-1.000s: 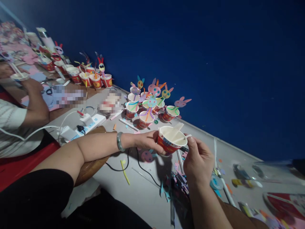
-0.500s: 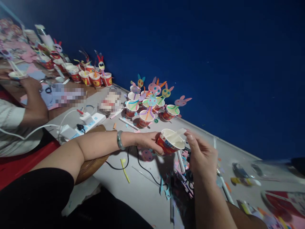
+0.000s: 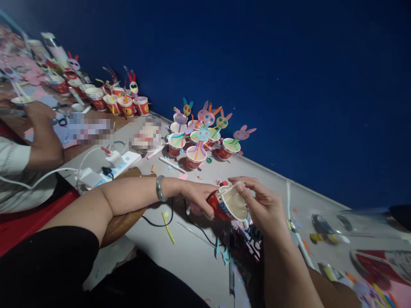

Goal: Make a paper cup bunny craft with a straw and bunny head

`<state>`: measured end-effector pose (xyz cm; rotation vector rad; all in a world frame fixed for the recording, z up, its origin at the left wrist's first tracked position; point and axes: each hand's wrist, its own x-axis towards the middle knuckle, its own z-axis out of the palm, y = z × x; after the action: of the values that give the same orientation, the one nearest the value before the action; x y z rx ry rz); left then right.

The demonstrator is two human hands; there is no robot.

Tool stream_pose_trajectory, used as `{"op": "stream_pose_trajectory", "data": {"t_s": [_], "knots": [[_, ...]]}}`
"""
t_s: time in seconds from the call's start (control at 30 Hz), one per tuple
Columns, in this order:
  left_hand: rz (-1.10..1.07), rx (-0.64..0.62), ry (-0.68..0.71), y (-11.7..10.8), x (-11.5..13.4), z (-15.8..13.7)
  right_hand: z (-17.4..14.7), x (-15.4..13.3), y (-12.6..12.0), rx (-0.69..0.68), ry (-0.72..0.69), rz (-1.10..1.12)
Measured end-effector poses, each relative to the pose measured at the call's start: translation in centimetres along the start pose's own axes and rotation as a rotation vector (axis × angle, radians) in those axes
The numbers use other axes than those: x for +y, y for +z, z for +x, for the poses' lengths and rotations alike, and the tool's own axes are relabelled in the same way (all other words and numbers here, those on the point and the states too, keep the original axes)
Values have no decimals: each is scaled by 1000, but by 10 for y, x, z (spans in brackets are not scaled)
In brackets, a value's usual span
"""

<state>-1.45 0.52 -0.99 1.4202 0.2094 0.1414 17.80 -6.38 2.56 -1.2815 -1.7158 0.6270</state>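
Left hand (image 3: 197,196) grips red paper cup (image 3: 226,205) from side, cup tilted, mouth toward right hand (image 3: 260,205). Right hand fingers pinch cup rim. Cup above grey table (image 3: 192,256). Beyond cup, bunny cups (image 3: 201,143) near blue wall (image 3: 289,85).

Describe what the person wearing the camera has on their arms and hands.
The left hand is bare, with a pale green bangle on the wrist; a black sleeve covers the upper arm. The right hand and forearm are bare, with no ring, watch or glove visible.

A green bangle (image 3: 159,188) circles the left wrist; black sleeve (image 3: 48,265) above.
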Motion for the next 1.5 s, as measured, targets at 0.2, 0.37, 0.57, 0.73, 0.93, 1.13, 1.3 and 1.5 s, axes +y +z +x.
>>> {"op": "stream_pose_trajectory", "data": {"t_s": [0.2, 0.37, 0.57, 0.73, 0.93, 1.13, 1.3, 1.5], "knots": [[93, 16, 85, 0, 2, 0, -4, -4, -1, -32, 12, 90], [158, 49, 106, -2, 6, -3, -10, -22, -7, 50, -240, -78], [223, 44, 163, 0, 4, -4, -15, -36, -11, 15, -367, -212], [185, -13, 127, 6, 8, -4, -15, -36, -18, -86, -421, -245], [192, 4, 182, 8, 9, -5, -14, -38, -22, -140, -406, -270], [193, 1, 224, 6, 6, -4, -13, -35, -19, -110, -428, -300], [189, 60, 234, 2, 1, -4, -15, -29, -15, 33, -326, -220], [151, 149, 233, 0, -3, -1, -14, -33, -20, 100, -219, -229]]}}
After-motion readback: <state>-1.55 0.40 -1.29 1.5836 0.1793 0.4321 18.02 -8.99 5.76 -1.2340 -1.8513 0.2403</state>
